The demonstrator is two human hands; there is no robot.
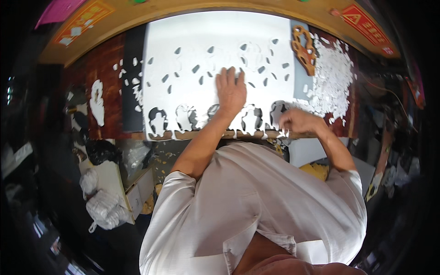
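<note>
A broad white sheet [183, 87] lies across the work table, dotted with small dark holes and with a row of larger openings along its near edge. My left hand [231, 90] rests flat on the sheet's middle, fingers stretched forward. By the rightmost near opening [277, 110], my right hand [301, 120] has its fingers curled downward. They are slightly blurred, and anything pinched in them is hidden. A brown cutting die [305, 50] with cut-out loops lies past the sheet's right edge. At the left lies a white cut-out piece [97, 103] of similar outline.
Small white scraps [332, 75] are heaped on the table's right side, with a few more [136, 87] on the dark strip at left. A yellow-brown board [151, 13] borders the far side. Wrapped white bundles [107, 208] and a pale box [134, 201] stand below left.
</note>
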